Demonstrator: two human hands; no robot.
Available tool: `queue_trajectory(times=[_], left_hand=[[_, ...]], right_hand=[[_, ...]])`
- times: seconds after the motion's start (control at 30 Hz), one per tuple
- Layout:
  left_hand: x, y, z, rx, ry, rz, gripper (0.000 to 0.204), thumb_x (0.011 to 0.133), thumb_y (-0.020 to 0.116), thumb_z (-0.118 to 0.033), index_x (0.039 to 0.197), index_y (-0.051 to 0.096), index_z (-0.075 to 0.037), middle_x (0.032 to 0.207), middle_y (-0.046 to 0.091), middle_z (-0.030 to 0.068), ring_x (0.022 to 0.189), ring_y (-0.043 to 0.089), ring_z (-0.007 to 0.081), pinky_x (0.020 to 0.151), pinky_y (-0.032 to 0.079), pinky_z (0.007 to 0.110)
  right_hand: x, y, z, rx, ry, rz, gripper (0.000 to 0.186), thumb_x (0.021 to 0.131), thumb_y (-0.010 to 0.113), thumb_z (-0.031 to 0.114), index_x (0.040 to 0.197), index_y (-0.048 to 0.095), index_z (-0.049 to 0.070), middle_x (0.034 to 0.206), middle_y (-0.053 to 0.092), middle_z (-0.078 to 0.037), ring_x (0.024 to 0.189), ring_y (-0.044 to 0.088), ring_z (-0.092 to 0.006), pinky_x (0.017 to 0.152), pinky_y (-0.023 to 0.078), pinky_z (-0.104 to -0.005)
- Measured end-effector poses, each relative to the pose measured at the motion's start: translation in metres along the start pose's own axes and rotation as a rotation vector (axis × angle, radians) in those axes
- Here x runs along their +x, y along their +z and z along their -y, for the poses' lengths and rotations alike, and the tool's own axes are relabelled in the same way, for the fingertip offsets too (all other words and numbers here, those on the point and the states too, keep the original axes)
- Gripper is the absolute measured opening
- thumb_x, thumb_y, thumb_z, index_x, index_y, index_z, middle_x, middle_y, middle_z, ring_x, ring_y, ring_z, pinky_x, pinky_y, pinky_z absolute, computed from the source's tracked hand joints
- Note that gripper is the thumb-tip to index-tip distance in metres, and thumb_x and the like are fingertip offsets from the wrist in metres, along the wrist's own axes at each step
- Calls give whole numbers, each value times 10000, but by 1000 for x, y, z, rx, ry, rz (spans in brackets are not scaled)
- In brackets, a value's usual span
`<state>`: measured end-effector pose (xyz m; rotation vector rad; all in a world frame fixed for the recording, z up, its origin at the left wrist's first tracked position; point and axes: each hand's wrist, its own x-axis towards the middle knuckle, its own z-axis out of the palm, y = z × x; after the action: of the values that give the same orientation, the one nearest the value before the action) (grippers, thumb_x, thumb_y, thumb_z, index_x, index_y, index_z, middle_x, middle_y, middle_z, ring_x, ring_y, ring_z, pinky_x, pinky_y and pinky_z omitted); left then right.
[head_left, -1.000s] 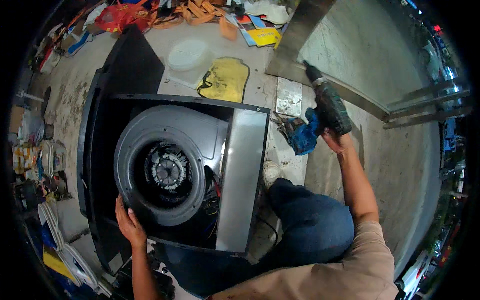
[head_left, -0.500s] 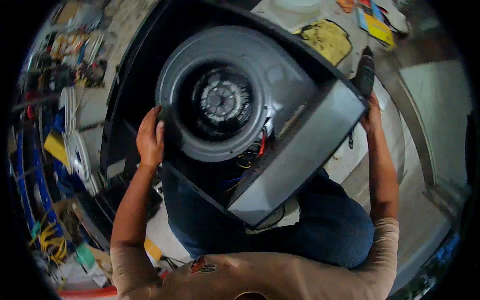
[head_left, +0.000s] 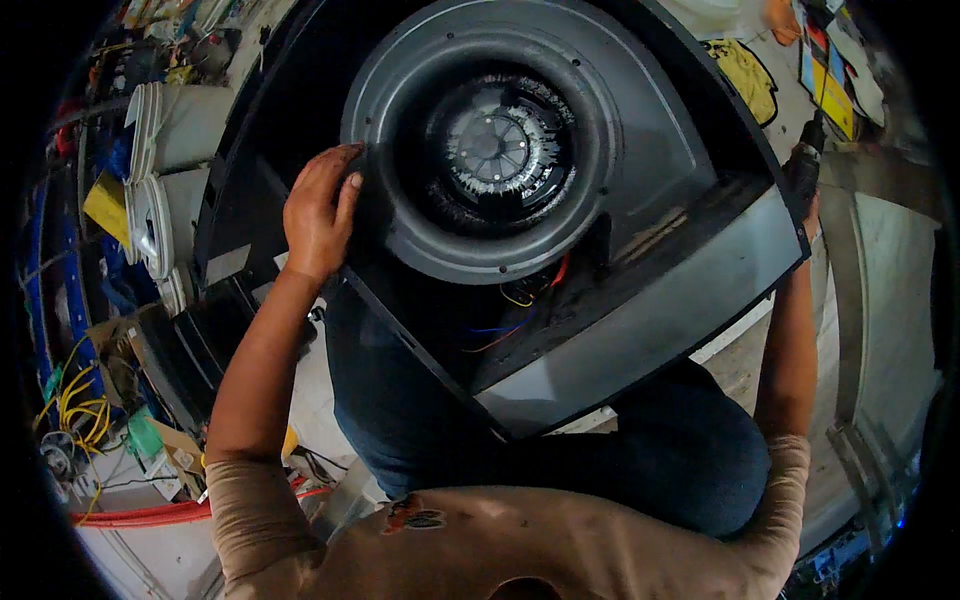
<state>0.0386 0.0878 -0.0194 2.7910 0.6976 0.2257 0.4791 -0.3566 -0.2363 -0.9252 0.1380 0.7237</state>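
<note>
A large dark casing (head_left: 640,350) rests tilted across my lap. Inside it sits a grey round blower housing (head_left: 655,130), with a dark fan wheel (head_left: 490,148) visible through its ring-shaped opening. My left hand (head_left: 322,212) is at the housing's left edge, fingers bent over it and thumb apart. At the casing's right corner, my right hand (head_left: 812,212) is closed around a black drill (head_left: 805,170) with a thin bit pointing away from me. The casing corner and the tool hide most of the right fingers. Coloured wires (head_left: 545,285) show below the round opening.
White plastic tubs (head_left: 150,225) and a yellow piece (head_left: 108,212) lie to the left, among clutter and yellow cable (head_left: 85,410). A yellow cloth-like item (head_left: 745,80) and a yellow-blue packet (head_left: 830,92) lie at the far right.
The casing has shifted right and turned somewhat, its front panel now lower and flatter. My left hand has moved slightly up and right with it; my right hand, holding the drill, has moved right.
</note>
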Motion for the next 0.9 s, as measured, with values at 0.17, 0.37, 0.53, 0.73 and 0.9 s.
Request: queue_trajectory(times=[0.17,0.37,0.53,0.73,0.9], left_hand=[[5,-12,-54,-175,447,288,225,689,591,-10,911,607,-48,929,618,116,876,592,293,755,489,378],[-13,23,-114,-93,379,1298,367,753,537,-82,1117,527,-35,891,629,187,829,614,351,706,489,436],[-32,49,-118,-63,333,1425,504,766,518,-94,1246,406,15,870,621,233,827,613,376,710,488,448],[-37,65,-116,-104,318,1294,509,769,500,-72,1253,390,42,870,615,246,811,609,386,705,485,447],[-11,49,-100,-395,194,1313,414,796,487,-75,1203,469,2,855,628,170,739,632,288,676,490,393]], right_hand=[[-7,18,12,-195,133,-250,476,911,426,433,1141,545,34,1015,622,-114,905,601,-236,814,481,-344],[-7,-25,27,-362,-224,-308,455,935,389,370,1109,547,-19,1022,615,-133,979,575,-248,867,450,-362],[-96,90,30,-566,-651,-283,422,943,337,291,1126,530,-37,1129,565,-175,1081,523,-282,986,361,-425],[-135,144,30,-666,-777,-110,420,936,336,270,1130,512,-58,1157,532,-210,1089,511,-314,980,365,-449],[-157,188,31,-686,-823,133,435,920,368,290,1081,524,-83,1126,524,-245,1035,528,-311,911,416,-426]])
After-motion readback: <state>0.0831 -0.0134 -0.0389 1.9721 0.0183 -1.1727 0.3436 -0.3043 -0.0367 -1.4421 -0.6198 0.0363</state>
